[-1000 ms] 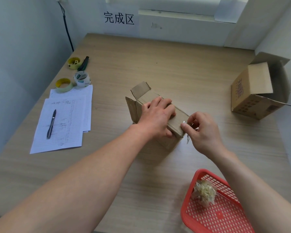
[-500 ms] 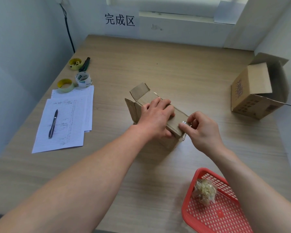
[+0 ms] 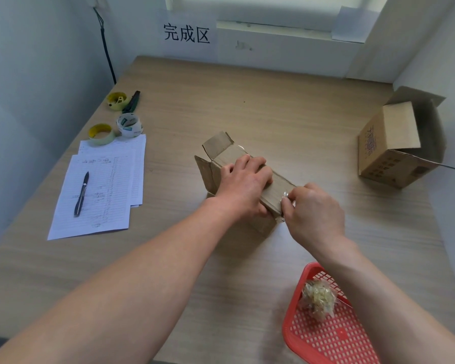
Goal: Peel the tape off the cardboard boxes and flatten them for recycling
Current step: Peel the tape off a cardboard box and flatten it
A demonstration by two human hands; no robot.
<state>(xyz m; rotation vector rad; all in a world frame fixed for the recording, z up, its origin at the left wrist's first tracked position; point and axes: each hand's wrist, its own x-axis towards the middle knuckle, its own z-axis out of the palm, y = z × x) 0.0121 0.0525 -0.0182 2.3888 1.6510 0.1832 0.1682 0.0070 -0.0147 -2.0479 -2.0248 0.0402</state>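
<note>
Up on the far wall I read a white sign [image 3: 187, 35] with the characters 完成区; print on the second box [image 3: 389, 151], well off to the right of my right fingers, is too small for me to make out, as is the handwriting on the lined sheets [image 3: 100, 190] far left of my left fingers, where a black pen [image 3: 82, 194] lies. Beyond those sheets sit three tape rolls [image 3: 129, 125], one with a green-and-white label I cannot read.

Nearer me than my right fingers, a red mesh basket [image 3: 323, 334] holds a wad of peeled tape [image 3: 318, 299]; my right forearm crosses its edge.

My left hand [image 3: 244, 187] lies over the top of the small cardboard box [image 3: 226, 153] on the table [image 3: 286, 106], fingers curled over its far edge, gripping it. My right hand [image 3: 313, 214] pinches a shiny clear tape strip [image 3: 284, 199] at the box's near right end. That box runs long from far left to near right, its flaps open at the far left end.
</note>
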